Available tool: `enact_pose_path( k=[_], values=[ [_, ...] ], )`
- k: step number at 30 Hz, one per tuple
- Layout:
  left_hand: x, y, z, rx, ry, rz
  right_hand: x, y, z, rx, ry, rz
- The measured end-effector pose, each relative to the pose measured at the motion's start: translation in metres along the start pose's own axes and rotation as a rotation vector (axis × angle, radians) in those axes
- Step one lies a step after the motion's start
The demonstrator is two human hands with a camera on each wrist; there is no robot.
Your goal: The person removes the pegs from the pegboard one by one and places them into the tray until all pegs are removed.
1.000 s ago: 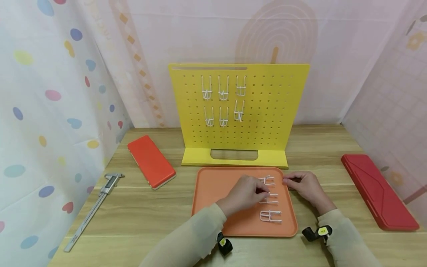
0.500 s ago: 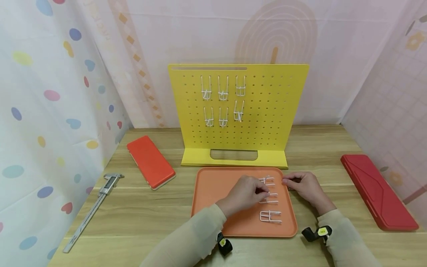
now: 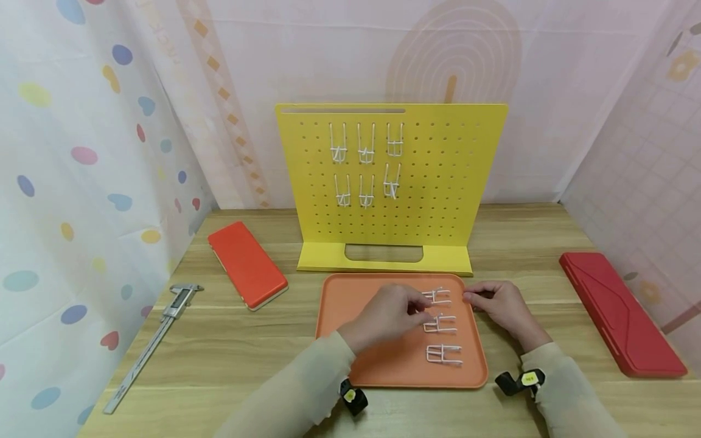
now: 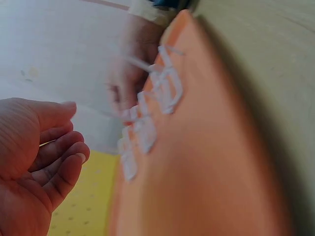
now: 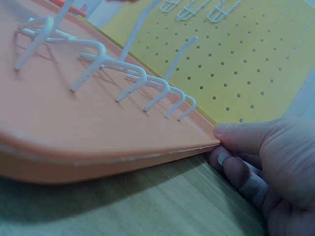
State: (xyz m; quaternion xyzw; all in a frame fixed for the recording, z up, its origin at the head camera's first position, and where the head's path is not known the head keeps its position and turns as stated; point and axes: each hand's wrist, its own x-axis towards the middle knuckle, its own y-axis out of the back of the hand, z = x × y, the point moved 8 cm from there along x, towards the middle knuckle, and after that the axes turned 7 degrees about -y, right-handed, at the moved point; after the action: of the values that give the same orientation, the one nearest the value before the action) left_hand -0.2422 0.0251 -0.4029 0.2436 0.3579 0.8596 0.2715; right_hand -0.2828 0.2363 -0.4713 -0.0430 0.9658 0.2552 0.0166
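My left hand [image 3: 386,313] is over the orange tray [image 3: 394,372], beside the white wire pegboard hooks. In the left wrist view its fingers [image 4: 66,162] are loosely bent, with nothing between them and the thumb. Three hooks lie in a column on the tray's right side: a far hook [image 3: 436,297], a middle hook [image 3: 440,324] and a near hook [image 3: 442,353]. At the tray's right rim, my right hand [image 3: 504,307] pinches the edge; the right wrist view shows the thumb [image 5: 241,135] on top and fingers below.
Behind the tray stands a yellow pegboard [image 3: 438,188] with several white hooks hung in two rows. A digital caliper [image 3: 175,310] and an orange-red case [image 3: 249,266] lie left on the wooden table [image 3: 246,365]. To the right lies a dark red case [image 3: 621,316].
My left hand has drawn back to the left from the middle hook, baring more of it. The right hand has stayed at the tray's rim.
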Motion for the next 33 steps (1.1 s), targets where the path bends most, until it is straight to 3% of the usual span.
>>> enact_pose_path(
  k=[5, 11, 19, 23, 27, 33],
  values=[
    [-0.012, 0.039, -0.003, -0.021, 0.022, 0.048, 0.001, 0.0, -0.002, 0.0, 0.002, -0.003],
    [-0.023, 0.099, -0.014, 0.033, -0.017, 0.215, 0.001, 0.001, -0.003, -0.005, 0.013, 0.0],
    [-0.031, 0.164, -0.045, 0.009, 0.017, 0.423, 0.001, 0.001, -0.001, -0.018, 0.002, 0.003],
    [-0.029, 0.196, -0.049, 0.016, 0.0, 0.543, 0.0, 0.0, -0.001, -0.013, -0.003, 0.001],
    [-0.021, 0.224, -0.05, -0.04, 0.014, 0.646, 0.0, -0.001, 0.0, -0.005, -0.006, -0.002],
    [-0.005, 0.251, -0.061, -0.126, 0.072, 0.771, 0.0, -0.001, 0.001, 0.0, -0.009, 0.001]
  ],
)
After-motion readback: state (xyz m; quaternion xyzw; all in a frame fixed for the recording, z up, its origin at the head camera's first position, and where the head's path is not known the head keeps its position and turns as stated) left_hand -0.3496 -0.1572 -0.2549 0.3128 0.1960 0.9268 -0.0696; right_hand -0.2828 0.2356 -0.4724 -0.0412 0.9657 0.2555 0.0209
